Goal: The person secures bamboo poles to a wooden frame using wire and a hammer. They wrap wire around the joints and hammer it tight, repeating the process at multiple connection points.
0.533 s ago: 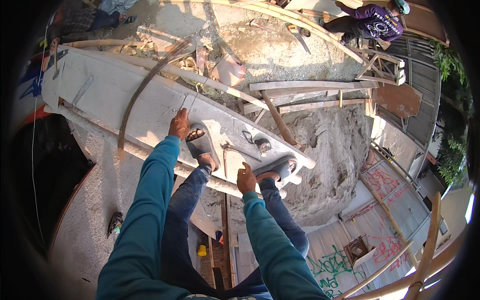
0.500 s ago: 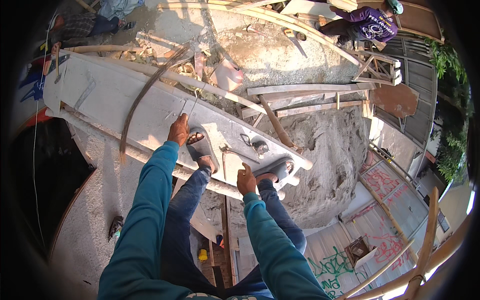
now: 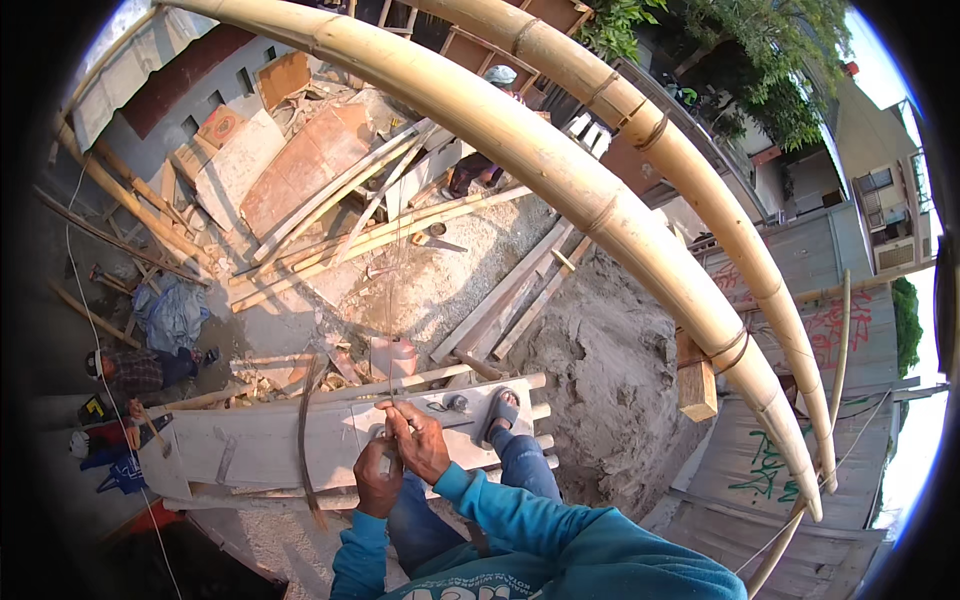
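Wire [image 3: 391,385] rises above the plank [image 3: 262,440], pinched in the right hand's [image 3: 420,443] closed fingertips, left hand [image 3: 378,478] curled against it, grip hidden, can't tell on what; step looks like readying wire, next move likely wanting a firm pinch, slack kept clear of overhead bamboo [image 3: 560,180].

Bright, hard daylight: sunlit ground [image 3: 455,282] glares mid-frame, lower left sits in deep shade, sky [image 3: 912,450] clips to white at the right rim. Fisheye bows the bamboo poles [image 3: 598,208] and blacks out the corners. Left hand [image 3: 378,476] and right hand [image 3: 422,446] read fairly crisp, but detail between them is too small to resolve.
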{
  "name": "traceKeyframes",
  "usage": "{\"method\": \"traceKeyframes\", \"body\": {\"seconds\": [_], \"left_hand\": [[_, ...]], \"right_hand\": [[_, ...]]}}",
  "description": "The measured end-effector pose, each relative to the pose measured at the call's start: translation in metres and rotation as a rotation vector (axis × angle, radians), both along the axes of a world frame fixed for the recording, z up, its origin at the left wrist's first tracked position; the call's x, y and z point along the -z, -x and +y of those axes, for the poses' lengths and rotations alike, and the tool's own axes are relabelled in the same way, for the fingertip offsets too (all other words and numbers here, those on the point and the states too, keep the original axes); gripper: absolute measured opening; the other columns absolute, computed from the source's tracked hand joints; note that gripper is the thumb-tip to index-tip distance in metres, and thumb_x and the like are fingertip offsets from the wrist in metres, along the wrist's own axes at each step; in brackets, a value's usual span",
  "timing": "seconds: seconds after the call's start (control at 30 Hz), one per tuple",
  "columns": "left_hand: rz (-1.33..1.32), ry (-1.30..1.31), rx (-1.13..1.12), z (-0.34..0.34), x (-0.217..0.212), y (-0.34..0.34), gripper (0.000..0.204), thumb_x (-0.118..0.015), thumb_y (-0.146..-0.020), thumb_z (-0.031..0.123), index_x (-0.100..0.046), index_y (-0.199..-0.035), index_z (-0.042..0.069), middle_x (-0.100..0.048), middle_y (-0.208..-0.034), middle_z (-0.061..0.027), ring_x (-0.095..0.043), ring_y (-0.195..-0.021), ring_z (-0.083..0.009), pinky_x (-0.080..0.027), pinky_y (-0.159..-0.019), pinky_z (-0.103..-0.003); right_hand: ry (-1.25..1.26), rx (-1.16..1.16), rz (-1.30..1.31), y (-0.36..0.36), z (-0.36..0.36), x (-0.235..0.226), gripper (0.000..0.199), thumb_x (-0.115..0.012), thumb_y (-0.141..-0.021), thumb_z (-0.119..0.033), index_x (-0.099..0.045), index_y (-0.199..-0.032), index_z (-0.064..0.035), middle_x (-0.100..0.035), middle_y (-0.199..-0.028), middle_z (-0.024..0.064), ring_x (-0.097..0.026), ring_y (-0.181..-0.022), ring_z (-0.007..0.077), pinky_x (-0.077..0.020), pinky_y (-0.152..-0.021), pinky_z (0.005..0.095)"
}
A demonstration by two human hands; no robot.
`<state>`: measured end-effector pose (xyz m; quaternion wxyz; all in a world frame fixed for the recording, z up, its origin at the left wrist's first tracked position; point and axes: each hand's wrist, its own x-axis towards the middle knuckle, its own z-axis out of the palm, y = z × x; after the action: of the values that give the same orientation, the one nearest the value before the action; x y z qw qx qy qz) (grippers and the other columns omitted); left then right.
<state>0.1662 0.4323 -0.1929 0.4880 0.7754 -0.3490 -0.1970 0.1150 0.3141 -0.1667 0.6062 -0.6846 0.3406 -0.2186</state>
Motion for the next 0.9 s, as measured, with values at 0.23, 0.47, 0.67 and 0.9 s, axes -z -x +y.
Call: {"method": "traceKeyframes", "body": {"seconds": [0.23, 0.47, 0.67, 0.9], "left_hand": [[-0.064, 0.445, 0.035, -0.125, -0.162, -0.014, 0.032, -0.057, -0.096, 0.030, -0.057, -0.106, 0.000, -0.064, -0.106, -0.0198, -0.062, -0.098, -0.0312, -0.048, -0.091, -0.043], [-0.277, 0.490, 0.393, -0.358, -0.324, 0.024, 0.026, -0.054, -0.102, 0.023, -0.063, -0.105, -0.001, -0.067, -0.104, -0.0184, -0.066, -0.089, -0.0324, -0.055, -0.077, -0.043], [-0.173, -0.573, 1.025, -0.577, -0.213, 0.094, 0.065, -0.054, -0.093, 0.056, -0.064, -0.094, -0.009, -0.065, -0.082, -0.0205, -0.068, -0.075, -0.0319, -0.057, -0.068, -0.043], [0.035, -1.051, 1.085, -0.604, -0.152, 0.191, 0.089, -0.066, -0.077, 0.069, -0.063, -0.120, -0.009, -0.068, -0.110, -0.0222, -0.070, -0.095, -0.0320, -0.059, -0.072, -0.041]], "right_hand": [[-0.148, 0.220, -0.285, 0.118, -0.120, -0.266, 0.038, -0.051, -0.106, -0.030, -0.064, -0.116, 0.0044, -0.044, -0.058, -0.0001, -0.042, -0.048, 0.0078, -0.0401, -0.046, 0.0256], [0.194, 0.662, -0.767, 0.342, -0.210, -0.404, 0.030, -0.039, -0.108, -0.022, -0.053, -0.118, 0.0028, -0.030, -0.059, -0.0067, -0.024, -0.037, 0.0010, -0.0279, -0.028, 0.0180], [0.318, 1.097, -0.650, 0.461, -0.231, -0.414, 0.031, -0.043, -0.108, -0.022, -0.054, -0.123, 0.0030, -0.032, -0.063, -0.0053, -0.026, -0.040, 0.0008, -0.0263, -0.029, 0.0173], [0.252, 1.295, -0.375, 0.525, -0.225, -0.359, 0.029, -0.048, -0.106, -0.025, -0.060, -0.116, 0.0006, -0.033, -0.059, -0.0051, -0.026, -0.039, 0.0014, -0.0259, -0.030, 0.0196]]}}
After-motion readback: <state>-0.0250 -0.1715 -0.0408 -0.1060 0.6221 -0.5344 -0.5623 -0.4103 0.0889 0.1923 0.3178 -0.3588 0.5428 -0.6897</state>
